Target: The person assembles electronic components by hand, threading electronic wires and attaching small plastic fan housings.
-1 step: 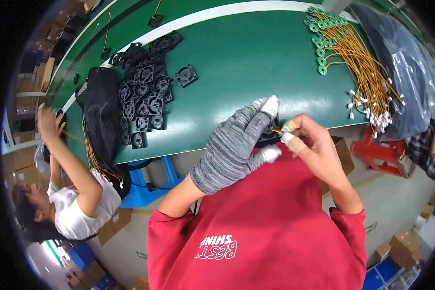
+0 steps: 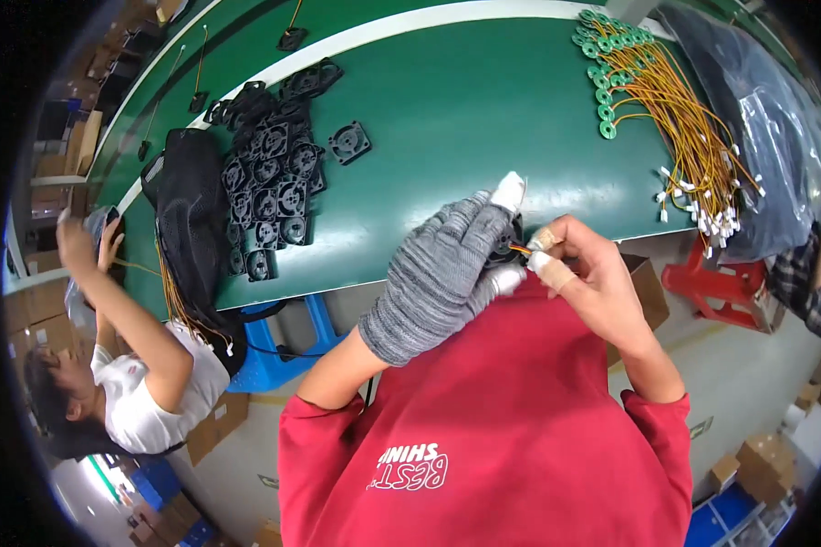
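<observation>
My left hand (image 2: 442,269), in a grey striped glove with white fingertips, is closed around a small black fan frame (image 2: 504,248) near the table's front edge. Much of that part is hidden behind the glove. Short orange and dark wires (image 2: 520,249) come out of it toward the right. Between thumb and forefinger, both wrapped in tape or finger cots, my right hand (image 2: 588,273) pinches these wires beside the frame. A pile of similar black fan frames (image 2: 266,202) lies at the left of the green table, with one loose frame (image 2: 349,142) to its right.
Green ring-shaped coils or boards (image 2: 607,96) with bundled orange wires (image 2: 680,118) lie at the right of the green table (image 2: 465,109), beside clear plastic bags (image 2: 775,137). A co-worker (image 2: 155,387) sits at left, near a black mesh chair back (image 2: 190,214). A red stool (image 2: 716,290) stands right.
My left hand's fingers and the fan frame have shifted slightly, showing more of the frame. The co-worker's raised hand has moved left and down.
</observation>
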`<move>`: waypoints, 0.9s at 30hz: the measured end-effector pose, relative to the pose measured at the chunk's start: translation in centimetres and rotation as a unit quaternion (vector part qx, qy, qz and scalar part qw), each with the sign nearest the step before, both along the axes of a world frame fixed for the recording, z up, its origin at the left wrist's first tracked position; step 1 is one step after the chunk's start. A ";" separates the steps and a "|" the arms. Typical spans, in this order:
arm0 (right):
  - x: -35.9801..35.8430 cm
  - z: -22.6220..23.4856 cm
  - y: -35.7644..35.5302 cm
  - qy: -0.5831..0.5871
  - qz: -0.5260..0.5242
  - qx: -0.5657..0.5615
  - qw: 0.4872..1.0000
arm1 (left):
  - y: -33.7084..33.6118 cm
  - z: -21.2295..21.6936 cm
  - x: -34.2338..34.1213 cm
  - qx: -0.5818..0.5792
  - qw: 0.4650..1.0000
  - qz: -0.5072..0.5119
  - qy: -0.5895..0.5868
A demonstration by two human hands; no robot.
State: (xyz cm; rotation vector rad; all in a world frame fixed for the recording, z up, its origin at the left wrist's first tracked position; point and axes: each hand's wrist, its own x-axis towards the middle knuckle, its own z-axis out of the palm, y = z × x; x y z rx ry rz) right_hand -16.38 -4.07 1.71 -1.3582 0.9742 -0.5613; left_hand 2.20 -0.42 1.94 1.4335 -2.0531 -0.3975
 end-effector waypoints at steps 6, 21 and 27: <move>-0.1 0.3 0.3 0.023 0.019 -0.048 0.998 | -0.7 0.7 -0.1 0.106 0.992 -0.031 -0.064; -0.8 2.0 -0.3 0.151 0.133 -0.594 0.779 | 0.3 0.6 0.7 0.185 0.959 -0.092 0.195; -0.2 0.9 0.8 0.105 0.094 -0.592 0.793 | 1.2 -0.5 -0.3 0.167 0.940 -0.076 0.288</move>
